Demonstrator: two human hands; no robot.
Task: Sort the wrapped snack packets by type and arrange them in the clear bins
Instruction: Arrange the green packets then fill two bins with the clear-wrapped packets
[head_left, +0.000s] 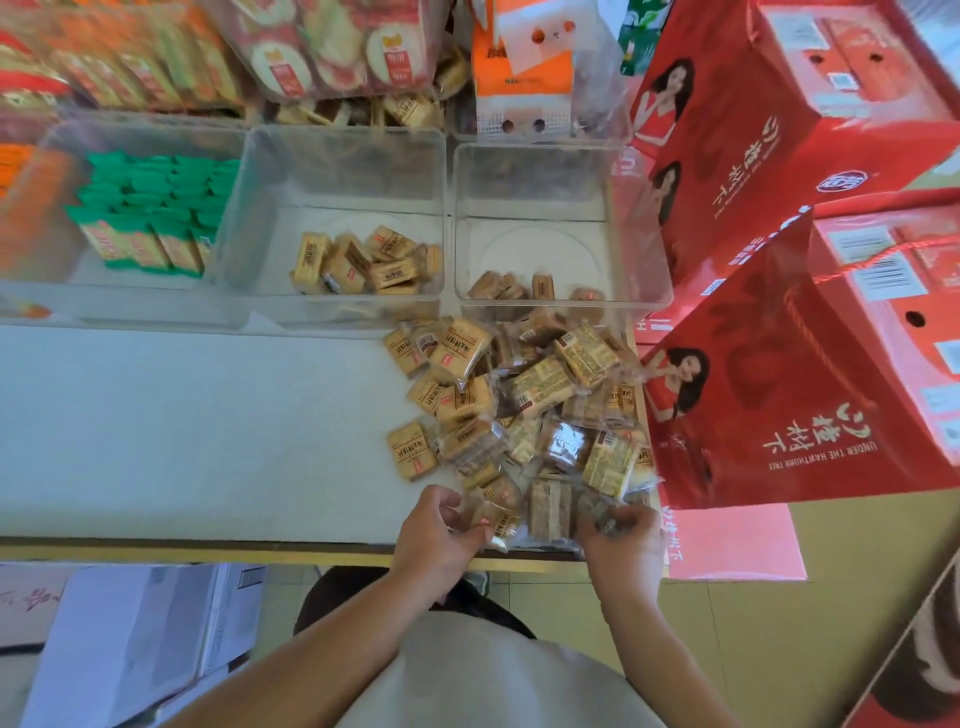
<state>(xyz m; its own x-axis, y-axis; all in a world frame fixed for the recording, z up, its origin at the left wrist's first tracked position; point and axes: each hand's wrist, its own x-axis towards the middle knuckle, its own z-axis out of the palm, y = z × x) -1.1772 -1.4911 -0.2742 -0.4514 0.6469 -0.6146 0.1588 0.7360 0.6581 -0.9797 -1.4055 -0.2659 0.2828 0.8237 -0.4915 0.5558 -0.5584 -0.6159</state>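
White counter (182, 426), snack packets (540, 384) heaped before clear bins (343, 156).
Near edge: left hand (441, 530) pinches a tan packet (498, 522), right hand (623, 540) grips a brown packet (597, 512).

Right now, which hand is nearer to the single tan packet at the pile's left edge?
Left. The left hand is close on the near side of that packet; the right hand is across the pile, far to its right.

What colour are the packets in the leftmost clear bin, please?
The packets are green with tan; head view.
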